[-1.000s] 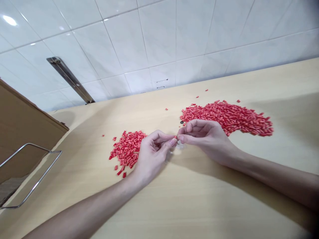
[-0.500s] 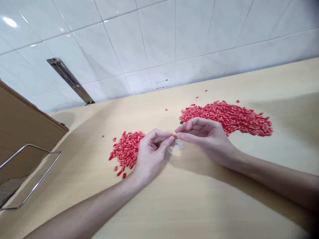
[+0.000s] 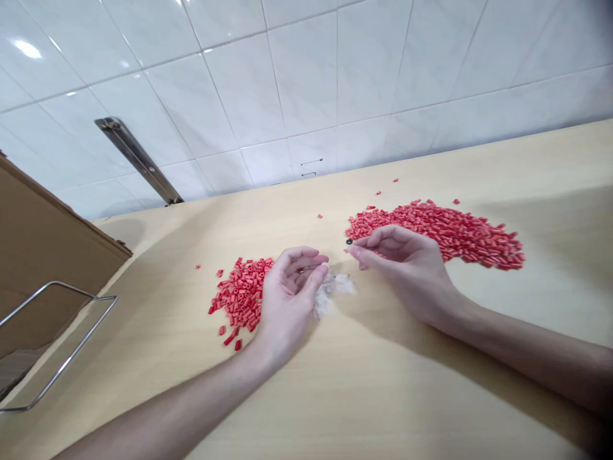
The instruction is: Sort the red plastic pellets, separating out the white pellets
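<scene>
1 left hand [image 3: 287, 303], bare: curled near the small heap [image 3: 242, 294] of red tubes, by which it is flanked; whether its grip is closed cannot be told.
1 right hand [image 3: 416, 271], bare: held before the large heap [image 3: 460, 233] of red tubes; its grip is nearly pinched, contents not discernible.
1 black ring [image 3: 349, 242]: seen at its fingertips.
White scraps [image 3: 330, 292]: strewn on the table [image 3: 306, 409], between the hands.

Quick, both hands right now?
Left hand: loosely curled; grip can't be told.
Right hand: fingertips by the black ring; grip can't be told.
</scene>
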`<state>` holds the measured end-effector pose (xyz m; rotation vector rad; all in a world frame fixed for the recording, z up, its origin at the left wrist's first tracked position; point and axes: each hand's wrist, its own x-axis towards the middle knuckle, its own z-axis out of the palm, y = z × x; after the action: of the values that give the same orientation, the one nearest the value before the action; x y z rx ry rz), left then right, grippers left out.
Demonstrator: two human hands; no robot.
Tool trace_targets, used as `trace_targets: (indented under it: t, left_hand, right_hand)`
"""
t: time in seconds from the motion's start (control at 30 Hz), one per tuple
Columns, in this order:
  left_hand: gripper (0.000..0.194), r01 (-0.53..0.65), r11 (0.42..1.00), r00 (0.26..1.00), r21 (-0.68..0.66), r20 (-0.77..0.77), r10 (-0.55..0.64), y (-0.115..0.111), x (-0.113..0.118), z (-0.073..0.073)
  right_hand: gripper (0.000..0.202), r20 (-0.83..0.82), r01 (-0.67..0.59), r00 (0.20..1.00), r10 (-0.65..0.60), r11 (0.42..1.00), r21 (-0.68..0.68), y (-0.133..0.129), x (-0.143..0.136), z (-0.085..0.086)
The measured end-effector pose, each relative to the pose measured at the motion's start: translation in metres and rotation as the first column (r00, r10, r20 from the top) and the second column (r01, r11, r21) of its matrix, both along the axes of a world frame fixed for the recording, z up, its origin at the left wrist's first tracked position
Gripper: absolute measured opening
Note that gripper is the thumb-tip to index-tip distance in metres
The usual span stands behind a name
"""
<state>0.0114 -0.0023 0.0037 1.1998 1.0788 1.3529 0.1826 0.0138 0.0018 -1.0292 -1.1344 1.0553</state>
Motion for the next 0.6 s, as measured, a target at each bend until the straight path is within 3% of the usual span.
trace_targets:
  t: [0.07,0.17,0.3,0.37,0.43,0.5,0.53,0.6]
  left_hand:
    - [0.018,-0.058,0.997,0.998,0.053,-0.009,0.058,0.0,0.0,0.0]
    - [0.013,-0.12,0.986,0.992,0.114,-0.019,0.123,0.001,-0.002,-0.002]
    - [0.008,-0.183,0.972,0.983,0.149,0.008,0.184,0.002,-0.003,-0.005]
    - [0.007,-0.18,0.972,0.983,0.15,0.057,0.174,0.002,-0.003,-0.005]
    - [0.006,-0.17,0.973,0.982,0.153,0.111,0.154,0.003,-0.003,-0.005]
    - [0.005,-0.165,0.973,0.978,0.16,0.151,0.141,0.003,-0.002,-0.005]
    - [0.005,-0.164,0.974,0.977,0.159,0.162,0.138,0.003,-0.002,-0.005]
    - [0.005,-0.158,0.976,0.977,0.153,0.17,0.131,0.004,-0.002,-0.004]
  right_hand:
    - [0.023,0.011,0.137,0.99,-0.137,0.99,0.014,0.005,0.003,-0.004]
    - [0.021,0.026,0.239,0.971,-0.239,0.971,0.018,0.01,0.007,-0.008]
    - [0.018,0.122,0.199,0.969,-0.213,0.973,0.114,0.005,0.004,-0.005]
    - [0.013,0.282,0.03,0.953,-0.107,0.964,0.264,-0.003,0.0,-0.002]
    - [0.01,0.536,-0.287,0.844,0.015,0.857,0.428,-0.012,-0.003,-0.001]
    - [0.009,0.768,-0.6,0.636,0.069,0.671,0.436,-0.019,-0.005,-0.001]
    - [0.011,0.835,-0.679,0.546,0.063,0.618,0.397,-0.022,-0.006,-0.002]
    - [0.016,0.906,-0.751,0.42,0.054,0.581,0.314,-0.025,-0.006,-0.002]
